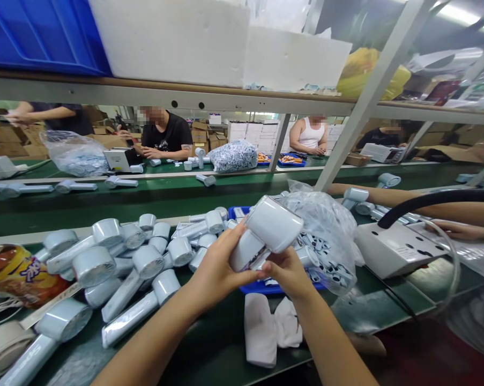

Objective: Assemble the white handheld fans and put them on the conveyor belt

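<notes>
Raised in front of me is a light blue hair-dryer-shaped device [276, 225], with a round head and a handle. A narrow opening with small parts shows in its handle. My left hand [220, 254] is closed around the handle. My right hand [285, 271] grips it from below, thumb near the opening; some of its fingers are hidden behind the device. Many similar light blue devices [145, 262] lie piled to the left. Behind my right hand, a clear plastic bag [322, 209] of small black-and-white parts rests on a blue tray [252, 289].
White crumpled cloth or paper [261, 327] lies at the front edge. A white box [394, 249] with a black hose stands at right, near another person's arm [462, 230]. An orange snack bag [24, 273] is at left. Beyond runs a green conveyor [165, 198], with people working behind it.
</notes>
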A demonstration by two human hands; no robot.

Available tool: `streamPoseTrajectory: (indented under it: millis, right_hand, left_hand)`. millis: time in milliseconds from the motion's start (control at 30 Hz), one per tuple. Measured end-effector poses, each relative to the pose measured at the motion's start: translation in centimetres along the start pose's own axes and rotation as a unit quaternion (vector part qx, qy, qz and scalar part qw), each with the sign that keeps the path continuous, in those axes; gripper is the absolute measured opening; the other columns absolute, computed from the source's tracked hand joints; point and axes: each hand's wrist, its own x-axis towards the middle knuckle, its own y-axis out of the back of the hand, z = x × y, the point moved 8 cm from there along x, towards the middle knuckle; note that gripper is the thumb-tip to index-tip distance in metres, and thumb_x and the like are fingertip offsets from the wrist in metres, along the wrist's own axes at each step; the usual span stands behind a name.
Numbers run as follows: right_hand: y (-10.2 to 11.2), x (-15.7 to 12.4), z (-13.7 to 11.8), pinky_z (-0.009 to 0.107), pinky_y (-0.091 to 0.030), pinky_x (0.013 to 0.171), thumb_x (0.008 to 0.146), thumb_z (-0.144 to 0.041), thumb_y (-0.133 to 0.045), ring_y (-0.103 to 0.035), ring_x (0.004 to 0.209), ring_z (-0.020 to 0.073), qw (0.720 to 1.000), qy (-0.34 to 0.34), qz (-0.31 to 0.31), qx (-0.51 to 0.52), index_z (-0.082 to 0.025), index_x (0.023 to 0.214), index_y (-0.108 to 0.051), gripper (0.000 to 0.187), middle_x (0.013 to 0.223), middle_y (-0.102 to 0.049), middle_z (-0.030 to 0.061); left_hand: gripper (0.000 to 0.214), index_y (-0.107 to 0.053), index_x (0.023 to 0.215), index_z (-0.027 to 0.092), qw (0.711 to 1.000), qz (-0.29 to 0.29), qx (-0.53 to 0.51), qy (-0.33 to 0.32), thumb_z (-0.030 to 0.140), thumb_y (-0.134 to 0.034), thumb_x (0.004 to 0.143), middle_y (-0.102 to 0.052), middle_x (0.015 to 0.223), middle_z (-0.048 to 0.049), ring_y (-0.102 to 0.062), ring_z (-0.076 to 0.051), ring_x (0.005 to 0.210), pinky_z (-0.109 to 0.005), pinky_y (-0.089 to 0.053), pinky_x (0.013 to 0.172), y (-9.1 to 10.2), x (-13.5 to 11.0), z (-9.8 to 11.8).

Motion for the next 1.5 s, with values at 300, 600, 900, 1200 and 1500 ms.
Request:
streamPoseTrajectory:
  millis: [300, 600, 900, 1200, 1500]
  right_hand:
    - [-1.7, 0.2, -1.0, 0.044, -0.038, 0.097, 0.056, -0.054, -0.073, -0.049, 0.115, 0.0284, 0.993, -0.043, -0.090, 0.058, -0.033, 0.118, -0.054, 0.068, 0.124, -0.056, 0.0038]
    - [-0.8, -0.2, -2.0, 0.041, -0.046, 0.089, 0.057, -0.048, -0.076, -0.055, 0.107, 0.0303, 0.998, 0.024, -0.063, 0.000, -0.026, 0.112, -0.060, 0.062, 0.115, -0.061, 0.0070]
    - [-0.3, -0.6, -2.3, 0.041, -0.047, 0.083, 0.052, -0.061, -0.071, -0.059, 0.098, 0.0313, 0.993, 0.029, -0.031, -0.109, -0.022, 0.104, -0.060, 0.066, 0.101, -0.065, 0.0099]
    - [-0.7, -0.6, -4.1, 0.025, -0.033, 0.046, 0.085, -0.041, -0.045, -0.044, 0.046, 0.0128, 0.843, 0.065, 0.058, -0.531, -0.020, 0.060, -0.042, 0.033, 0.050, -0.045, -0.0022]
    - [0.5, -0.3, -1.6, 0.022, -0.029, 0.042, 0.086, -0.033, -0.042, -0.035, 0.041, 0.0087, 0.913, 0.095, 0.117, -0.380, -0.022, 0.052, -0.033, 0.037, 0.044, -0.034, -0.0070]
  left_hand:
    - [0.049, -0.059, 0.106, 0.022, 0.999, -0.021, -0.022, 0.018, 0.026, -0.074, 0.060, -0.065, 0.099, -0.0052, -0.058, -0.026, 0.091, -0.030, -0.045, 0.078, -0.6, -0.7, 0.2]
    - [0.057, -0.054, 0.113, 0.015, 0.997, -0.055, -0.033, 0.035, 0.027, -0.071, 0.060, -0.062, 0.106, -0.0084, -0.058, -0.028, 0.093, -0.034, -0.047, 0.079, -2.2, -0.8, -0.2]
    - [0.067, -0.041, 0.122, 0.016, 0.997, -0.060, 0.002, 0.045, 0.029, -0.068, 0.062, -0.058, 0.107, -0.0093, -0.057, -0.028, 0.097, -0.034, -0.045, 0.083, -3.2, -1.3, -0.8]
    - [0.065, -0.029, 0.127, 0.016, 0.990, 0.006, 0.044, 0.134, 0.034, -0.060, 0.072, -0.055, 0.113, -0.0110, -0.055, -0.026, 0.100, -0.037, -0.043, 0.084, -1.8, -0.7, -2.8]
    - [0.059, -0.035, 0.119, 0.016, 0.984, -0.046, -0.055, 0.164, 0.028, -0.064, 0.069, -0.056, 0.105, -0.0083, -0.058, -0.023, 0.091, -0.032, -0.047, 0.075, -2.6, -0.1, -4.4]
